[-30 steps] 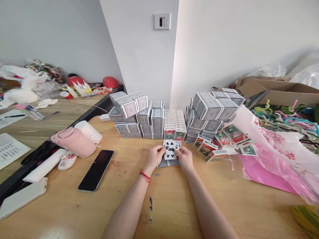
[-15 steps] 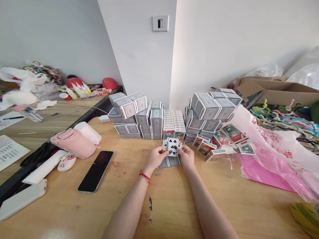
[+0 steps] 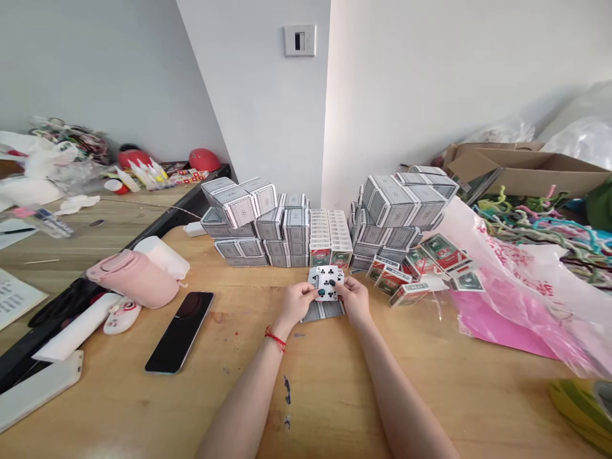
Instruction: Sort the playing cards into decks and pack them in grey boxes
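Observation:
Both my hands hold a small fan of white playing cards point(image 3: 326, 283) above the wooden table, at its middle. The front card shows black clubs and a 5 in its corner, with a 4 visible on a card behind it. My left hand point(image 3: 299, 301) grips the fan's left side, and my right hand point(image 3: 354, 299) grips its right side. Just below them, a grey-backed stack of cards point(image 3: 323, 311) lies on the table, partly hidden by the hands and fan.
Stacks of grey boxed card decks point(image 3: 258, 223) stand beyond my hands, with more point(image 3: 394, 210) to the right. Loose green-and-red card boxes point(image 3: 411, 274) lie beside a pink plastic bag point(image 3: 507, 299). A black phone point(image 3: 179, 332) and pink bottle point(image 3: 134, 278) lie left.
The cards have shifted in my fingers, and the fan sits slightly lower than half a second ago. The whole scene has slid a little left as my head turned.

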{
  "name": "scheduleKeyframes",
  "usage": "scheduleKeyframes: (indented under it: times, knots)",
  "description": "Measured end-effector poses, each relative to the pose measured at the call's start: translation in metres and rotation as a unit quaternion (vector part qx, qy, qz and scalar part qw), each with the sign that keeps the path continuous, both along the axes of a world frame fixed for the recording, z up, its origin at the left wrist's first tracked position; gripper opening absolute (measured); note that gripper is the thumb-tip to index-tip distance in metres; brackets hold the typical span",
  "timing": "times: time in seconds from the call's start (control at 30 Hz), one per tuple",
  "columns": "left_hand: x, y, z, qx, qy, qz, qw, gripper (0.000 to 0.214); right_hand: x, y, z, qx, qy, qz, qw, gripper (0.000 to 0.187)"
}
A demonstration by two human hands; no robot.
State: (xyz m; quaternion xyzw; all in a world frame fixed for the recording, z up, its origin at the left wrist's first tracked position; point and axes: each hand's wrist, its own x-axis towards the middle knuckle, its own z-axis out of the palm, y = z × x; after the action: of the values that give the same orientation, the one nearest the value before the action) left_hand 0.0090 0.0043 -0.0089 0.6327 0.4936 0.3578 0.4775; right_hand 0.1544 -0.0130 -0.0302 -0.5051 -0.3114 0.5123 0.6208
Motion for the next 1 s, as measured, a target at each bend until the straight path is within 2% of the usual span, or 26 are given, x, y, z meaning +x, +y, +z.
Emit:
scheduleKeyframes:
  times: [0.13,0.37,0.57,0.7,0.87,1.0]
  knots:
    - [0.001,0.0,-0.005,0.018,-0.024,-0.006,1.0,0.029,0.001,0.0,0.001,0.006,0.013,-0.001,1.0,0.034]
    - [0.002,0.003,-0.015,0.02,-0.035,0.049,0.998,0.03,-0.002,0.001,-0.002,0.021,-0.008,-0.001,1.0,0.031]
    - [0.003,0.001,-0.013,0.03,0.004,0.036,0.999,0.031,-0.002,0.001,-0.003,0.028,-0.04,0.008,0.999,0.03]
    - [0.004,0.001,-0.012,0.031,-0.007,0.021,0.999,0.031,-0.001,0.001,-0.003,0.021,-0.052,0.011,0.998,0.03]
    - [0.003,0.001,-0.007,0.047,0.012,0.032,0.998,0.033,0.0,0.0,-0.003,0.015,-0.045,0.018,0.999,0.028]
    - [0.002,0.001,-0.005,-0.014,-0.052,0.011,0.999,0.033,0.003,-0.001,0.001,0.002,0.016,0.055,0.998,0.028]
